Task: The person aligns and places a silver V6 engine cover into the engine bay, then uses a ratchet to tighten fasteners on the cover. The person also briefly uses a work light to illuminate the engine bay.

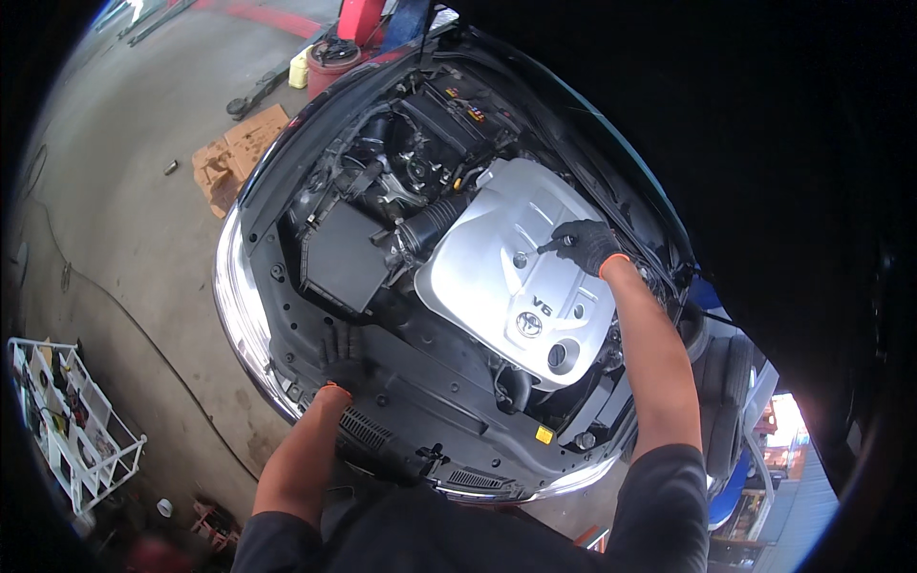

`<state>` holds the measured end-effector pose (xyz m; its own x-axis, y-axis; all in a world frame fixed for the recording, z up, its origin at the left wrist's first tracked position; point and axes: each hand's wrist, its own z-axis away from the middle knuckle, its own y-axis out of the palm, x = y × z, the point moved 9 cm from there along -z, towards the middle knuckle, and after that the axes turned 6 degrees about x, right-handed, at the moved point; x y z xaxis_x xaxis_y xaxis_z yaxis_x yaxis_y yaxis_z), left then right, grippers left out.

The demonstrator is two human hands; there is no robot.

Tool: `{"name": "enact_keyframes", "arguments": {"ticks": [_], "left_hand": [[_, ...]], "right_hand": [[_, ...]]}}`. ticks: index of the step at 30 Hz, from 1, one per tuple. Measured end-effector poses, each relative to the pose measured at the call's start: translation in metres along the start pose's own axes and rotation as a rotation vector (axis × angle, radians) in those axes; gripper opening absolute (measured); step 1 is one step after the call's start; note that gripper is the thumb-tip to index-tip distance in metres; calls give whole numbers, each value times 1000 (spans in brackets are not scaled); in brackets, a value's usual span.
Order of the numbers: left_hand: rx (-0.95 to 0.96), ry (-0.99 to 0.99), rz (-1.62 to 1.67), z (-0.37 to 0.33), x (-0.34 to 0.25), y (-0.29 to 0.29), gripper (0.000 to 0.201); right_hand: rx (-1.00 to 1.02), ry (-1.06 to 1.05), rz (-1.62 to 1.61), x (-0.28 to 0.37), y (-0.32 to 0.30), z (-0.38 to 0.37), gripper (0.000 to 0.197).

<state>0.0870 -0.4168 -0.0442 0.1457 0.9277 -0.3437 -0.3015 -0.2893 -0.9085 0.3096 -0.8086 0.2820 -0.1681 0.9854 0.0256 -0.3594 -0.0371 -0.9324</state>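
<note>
My right hand point(587, 245), in a black glove with an orange cuff, is closed over the silver engine cover point(478, 253). A short dark hand tool point(548, 246) sticks out of its fingers, its tip near a round hole in the cover; its exact kind is hard to make out. My left hand point(342, 361), gloved the same way, lies with fingers stretched out on the black plastic front panel point(420, 377) of the engine bay. Just beyond it is the black air filter box point(344, 256), joined to the cover's side by a ribbed intake hose point(432, 227).
The raised hood point(745, 172) fills the right side. A white wire rack cart point(91, 430) with tools stands at the left. Flattened cardboard point(239, 153) lies on the floor by a red bucket point(332, 69). Stacked tires point(723, 392) stand at the right.
</note>
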Motion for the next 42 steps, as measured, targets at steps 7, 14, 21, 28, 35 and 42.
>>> {"name": "enact_keyframes", "arguments": {"ticks": [7, 14, 21, 28, 35, 42], "left_hand": [[-9, -21, 77, -4, 12, 20, 104], [219, -104, 42, -8, 15, 22, 104], [283, -125, 29, -9, 14, 16, 109], [275, -122, 38, -12, 19, 19, 114], [-167, -27, -359, -12, 18, 14, 116], [-425, 33, -657, -3, 19, 32, 116]], "right_hand": [[-87, 101, -188, -64, -12, 73, 34], [-181, 351, -275, -153, 20, 154, 22], [-104, 391, -174, -184, 72, 163, 23], [-92, 510, -146, -183, 95, 144, 22], [-118, 462, -83, -198, 102, 114, 25], [-99, 550, -146, -216, 110, 114, 48]]}}
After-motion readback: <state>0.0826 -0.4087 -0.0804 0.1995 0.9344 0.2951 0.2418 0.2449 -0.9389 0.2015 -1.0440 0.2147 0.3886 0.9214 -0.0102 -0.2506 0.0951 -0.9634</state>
